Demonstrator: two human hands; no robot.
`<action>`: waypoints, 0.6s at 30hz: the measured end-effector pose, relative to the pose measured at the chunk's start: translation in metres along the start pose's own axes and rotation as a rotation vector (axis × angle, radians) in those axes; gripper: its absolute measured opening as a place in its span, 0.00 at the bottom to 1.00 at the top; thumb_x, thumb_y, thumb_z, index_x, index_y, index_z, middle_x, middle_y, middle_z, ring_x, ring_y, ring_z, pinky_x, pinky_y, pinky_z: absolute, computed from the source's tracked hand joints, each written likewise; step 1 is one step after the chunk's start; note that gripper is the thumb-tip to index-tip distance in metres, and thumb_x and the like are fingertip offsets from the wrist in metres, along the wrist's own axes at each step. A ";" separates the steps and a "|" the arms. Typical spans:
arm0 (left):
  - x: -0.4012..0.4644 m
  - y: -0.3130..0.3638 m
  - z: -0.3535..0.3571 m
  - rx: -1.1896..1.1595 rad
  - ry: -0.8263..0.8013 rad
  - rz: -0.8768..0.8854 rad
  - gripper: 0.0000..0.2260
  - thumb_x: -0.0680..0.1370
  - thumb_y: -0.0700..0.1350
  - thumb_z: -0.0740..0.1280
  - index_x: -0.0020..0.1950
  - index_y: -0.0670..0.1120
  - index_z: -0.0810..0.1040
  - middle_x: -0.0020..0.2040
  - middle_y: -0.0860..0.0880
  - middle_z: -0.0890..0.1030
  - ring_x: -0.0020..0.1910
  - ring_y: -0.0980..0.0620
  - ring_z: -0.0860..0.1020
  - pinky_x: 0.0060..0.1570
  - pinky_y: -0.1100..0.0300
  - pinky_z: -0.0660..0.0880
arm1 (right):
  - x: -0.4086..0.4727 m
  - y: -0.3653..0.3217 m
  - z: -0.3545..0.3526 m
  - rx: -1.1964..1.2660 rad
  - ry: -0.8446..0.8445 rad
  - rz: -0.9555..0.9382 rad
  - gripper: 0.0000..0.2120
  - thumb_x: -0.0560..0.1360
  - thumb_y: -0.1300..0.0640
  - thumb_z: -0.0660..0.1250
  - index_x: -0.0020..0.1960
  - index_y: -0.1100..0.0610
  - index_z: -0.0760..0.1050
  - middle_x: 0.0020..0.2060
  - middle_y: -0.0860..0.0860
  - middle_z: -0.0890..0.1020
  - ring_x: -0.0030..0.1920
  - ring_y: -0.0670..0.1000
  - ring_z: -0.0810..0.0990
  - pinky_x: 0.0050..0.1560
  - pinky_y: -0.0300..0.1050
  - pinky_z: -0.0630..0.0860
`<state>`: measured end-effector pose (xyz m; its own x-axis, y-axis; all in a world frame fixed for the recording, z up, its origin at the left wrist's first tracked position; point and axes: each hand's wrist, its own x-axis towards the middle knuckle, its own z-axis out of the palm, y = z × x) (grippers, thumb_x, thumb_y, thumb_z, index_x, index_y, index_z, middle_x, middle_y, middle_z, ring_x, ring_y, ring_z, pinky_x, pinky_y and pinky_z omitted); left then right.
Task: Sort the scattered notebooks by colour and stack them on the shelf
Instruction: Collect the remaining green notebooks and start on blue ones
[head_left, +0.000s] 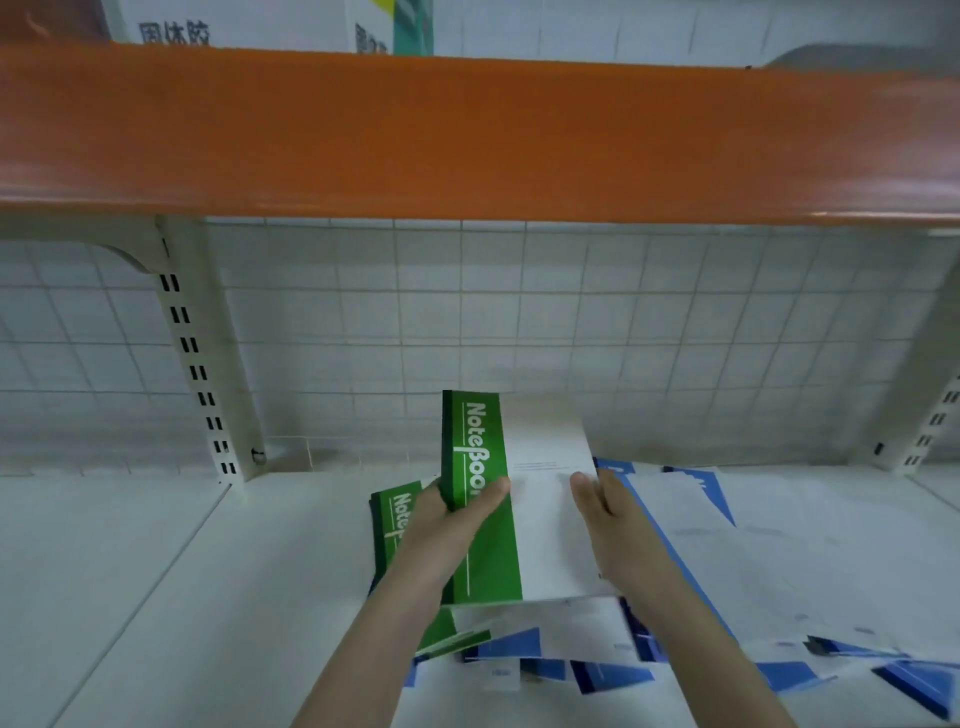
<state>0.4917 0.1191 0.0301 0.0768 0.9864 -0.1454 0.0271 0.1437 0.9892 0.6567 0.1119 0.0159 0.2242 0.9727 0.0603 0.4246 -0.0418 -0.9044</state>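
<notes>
- My left hand (447, 512) grips the green notebook (485, 499) at its spine edge, thumb across the cover.
- My right hand (605, 506) pinches its white right edge.
- It is held above the white shelf (182, 571), over scattered blue notebooks (701, 545).
- Another green notebook (397, 512) lies just left.

We read "NoteBoo", white on the green band of the green-and-white notebook (511, 499), the last letter hidden behind the thumb of the left hand (453, 512). A second green notebook (390, 512) beneath shows "Note". The white box (228, 23) above the orange shelf beam (467, 135) bears cropped Chinese characters we cannot make out.
</notes>
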 end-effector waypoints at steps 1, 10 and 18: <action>-0.001 0.001 0.007 0.020 0.022 0.013 0.10 0.76 0.57 0.65 0.53 0.54 0.73 0.49 0.56 0.80 0.45 0.56 0.78 0.44 0.58 0.76 | 0.000 0.003 -0.007 0.007 0.005 0.027 0.14 0.82 0.48 0.51 0.49 0.58 0.66 0.41 0.54 0.72 0.40 0.49 0.71 0.33 0.39 0.68; 0.008 -0.008 0.084 0.049 -0.071 -0.029 0.08 0.83 0.47 0.55 0.55 0.48 0.71 0.51 0.46 0.80 0.50 0.46 0.80 0.51 0.51 0.77 | -0.014 0.025 -0.079 -0.013 0.082 0.213 0.13 0.82 0.51 0.49 0.47 0.59 0.64 0.39 0.52 0.68 0.36 0.47 0.67 0.32 0.39 0.64; -0.001 -0.002 0.197 0.074 -0.232 -0.066 0.09 0.83 0.48 0.55 0.58 0.47 0.72 0.50 0.45 0.80 0.46 0.47 0.79 0.43 0.56 0.75 | -0.035 0.063 -0.183 0.010 0.215 0.325 0.10 0.81 0.53 0.53 0.44 0.58 0.63 0.39 0.53 0.68 0.36 0.48 0.67 0.33 0.42 0.64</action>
<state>0.6875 0.1017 0.0249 0.2984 0.9293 -0.2177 0.1123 0.1923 0.9749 0.8361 0.0336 0.0344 0.5249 0.8390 -0.1435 0.2932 -0.3365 -0.8949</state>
